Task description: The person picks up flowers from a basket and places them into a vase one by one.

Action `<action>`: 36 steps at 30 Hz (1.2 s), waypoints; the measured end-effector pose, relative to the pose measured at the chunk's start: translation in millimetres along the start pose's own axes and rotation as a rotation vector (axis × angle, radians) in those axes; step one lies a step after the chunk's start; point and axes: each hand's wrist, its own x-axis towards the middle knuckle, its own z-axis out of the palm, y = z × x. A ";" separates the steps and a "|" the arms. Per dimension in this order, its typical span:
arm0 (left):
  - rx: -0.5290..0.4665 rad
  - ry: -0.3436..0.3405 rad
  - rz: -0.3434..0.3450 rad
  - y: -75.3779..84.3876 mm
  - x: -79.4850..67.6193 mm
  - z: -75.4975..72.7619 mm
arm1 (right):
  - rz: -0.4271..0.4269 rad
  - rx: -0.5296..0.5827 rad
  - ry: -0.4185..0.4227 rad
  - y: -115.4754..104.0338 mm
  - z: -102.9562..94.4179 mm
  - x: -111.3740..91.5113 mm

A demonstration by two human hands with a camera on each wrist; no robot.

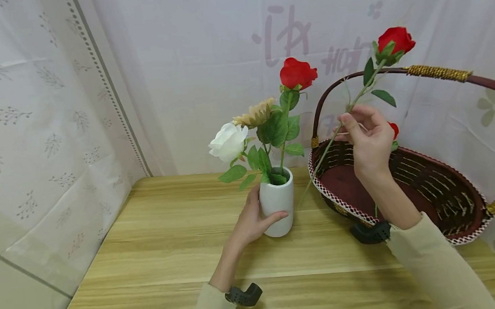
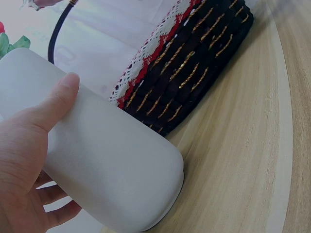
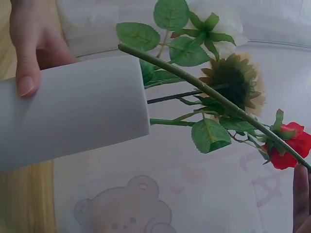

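My left hand (image 1: 252,219) grips the white vase (image 1: 278,209) low on its side, thumb across the front; the vase stands upright on the table. In it are a white rose (image 1: 228,142), a beige flower (image 1: 255,114) and a red rose (image 1: 298,73) with green leaves. My right hand (image 1: 371,136) pinches the stem of another red rose (image 1: 396,41) between thumb and fingers, bloom up and to the right. That stem (image 3: 194,80) slants down, its cut end near the vase's rim in the right wrist view. The left wrist view shows the left thumb (image 2: 60,99) against the vase.
A dark woven basket (image 1: 430,185) with lace trim and a tall arched handle (image 1: 440,73) stands right of the vase, behind my right forearm. Part of a red flower (image 1: 394,130) shows in it. Printed curtains (image 1: 190,82) hang behind the wooden table (image 1: 171,236).
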 end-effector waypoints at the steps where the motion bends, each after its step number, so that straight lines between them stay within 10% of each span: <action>1: -0.003 0.000 0.002 0.0 -0.1 -0.1 | 0.005 0.007 0.012 -0.5 0.8 0.9; 36: 0.006 -0.003 -0.007 0.2 0.0 -0.5 | -0.201 -0.059 0.134 10.4 24.0 8.2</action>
